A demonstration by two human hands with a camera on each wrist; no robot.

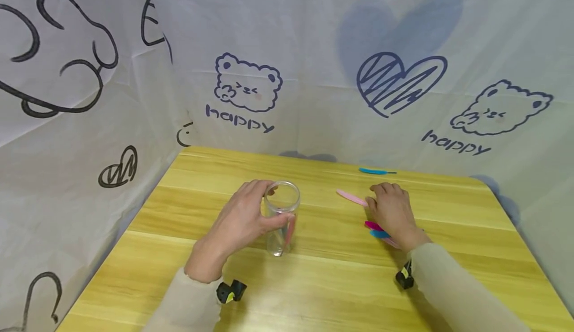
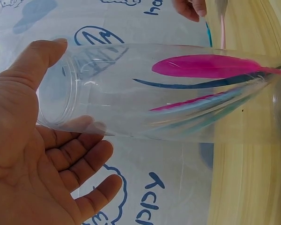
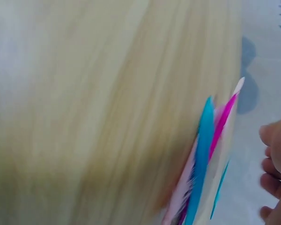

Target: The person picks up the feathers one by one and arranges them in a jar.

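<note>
My left hand [image 1: 237, 217] grips a clear cylindrical jar [image 1: 274, 242] near its rim, thumb on one side and fingers on the other. The jar stands upright on the table. Inside it, the left wrist view shows several feathers, among them a magenta feather [image 2: 201, 66] and a dark blue feather [image 2: 192, 86]. My right hand [image 1: 392, 210] hovers at the right with loosely bent fingers, and nothing shows between them in the right wrist view. Close to its thumb is a pink feather [image 1: 351, 197]. Magenta, blue and pink feathers [image 1: 380, 234] lie partly hidden below that hand.
A lone blue feather [image 1: 374, 171] lies near the back edge of the wooden table [image 1: 323, 292]. White cloth [image 1: 314, 112] with drawn bears and hearts hangs behind the table and along its left side.
</note>
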